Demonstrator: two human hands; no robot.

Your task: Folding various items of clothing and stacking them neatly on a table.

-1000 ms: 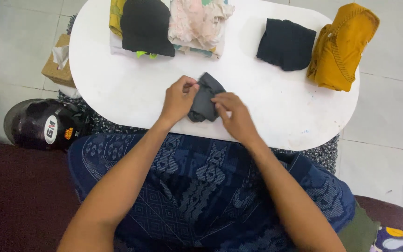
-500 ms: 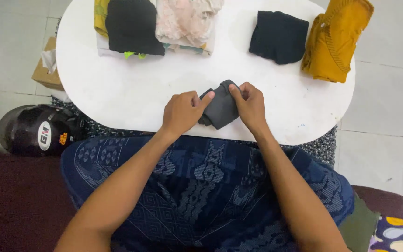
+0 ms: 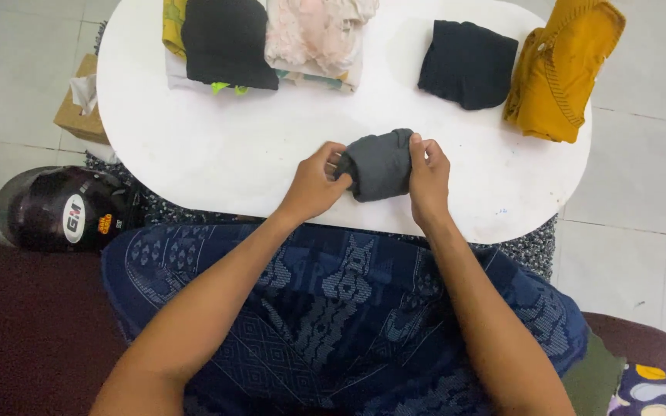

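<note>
Both hands work a small dark grey cloth (image 3: 379, 164) lying near the front edge of the white oval counter (image 3: 217, 154). The left hand (image 3: 315, 185) has its grip closed on the cloth's left edge, fingertips pinching the fabric; the right hand (image 3: 428, 176) clamps the right edge, thumb on top and fingers curled over the side. The cloth looks already doubled into a compact bundle (its exact fold lines are hard to read).

To fold it well, I judge that both edges should be kept level, the layers pressed flat against the counter, and the corners aligned before either grip loosens.

Farther back sit a folded black garment (image 3: 468, 62), a mustard garment (image 3: 560, 73) just beside it, and a stack with a black piece (image 3: 225, 42) and a pale pink floral piece (image 3: 314, 35).
</note>
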